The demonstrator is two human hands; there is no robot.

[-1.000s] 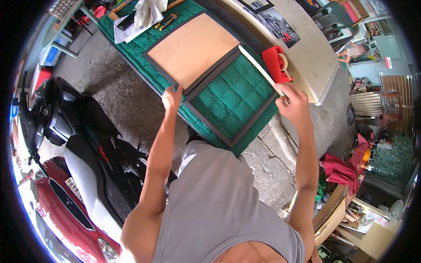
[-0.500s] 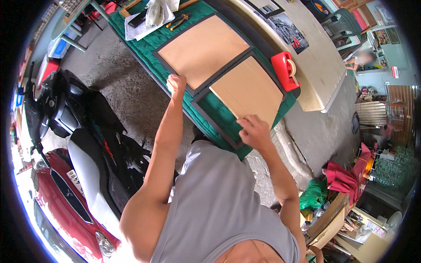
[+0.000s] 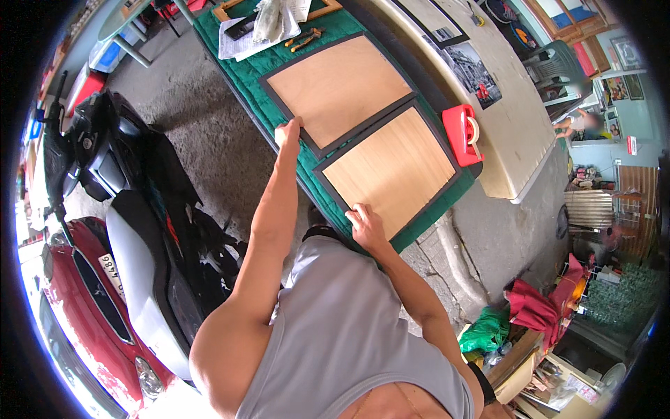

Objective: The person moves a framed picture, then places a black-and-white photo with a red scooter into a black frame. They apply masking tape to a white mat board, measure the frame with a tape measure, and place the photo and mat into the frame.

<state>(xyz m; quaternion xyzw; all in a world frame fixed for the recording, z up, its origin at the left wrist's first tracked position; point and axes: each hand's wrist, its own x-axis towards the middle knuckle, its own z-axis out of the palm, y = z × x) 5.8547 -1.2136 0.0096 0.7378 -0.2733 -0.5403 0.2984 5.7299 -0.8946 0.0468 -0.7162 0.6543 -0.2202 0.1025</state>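
Observation:
Two dark picture frames lie side by side on a green quilted cloth (image 3: pixel 436 222) over the table. The far picture frame (image 3: pixel 289 112) surrounds a light wooden backing board (image 3: pixel 342 91). My left hand (image 3: pixel 288 133) is closed at that frame's near left edge. In the nearer picture frame (image 3: pixel 331 188) lies a second backing board (image 3: pixel 394 164), its grain running lengthwise and its right side close to the frame's edge. My right hand (image 3: pixel 367 226) has its fingers bent onto this board's near edge; the fingertips are partly hidden.
A red tape dispenser (image 3: pixel 460 136) stands at the table's right end. Pliers (image 3: pixel 304 40), papers (image 3: pixel 241 43) and a plastic bag (image 3: pixel 271 24) lie at the far end. A cream table (image 3: pixel 513 150) adjoins on the right; a motorcycle (image 3: pixel 143 230) stands left.
The nearer backing board has shifted left and toward me, covering the green gap inside its frame. My right hand moved left with it. My left hand stays at the far frame's edge.

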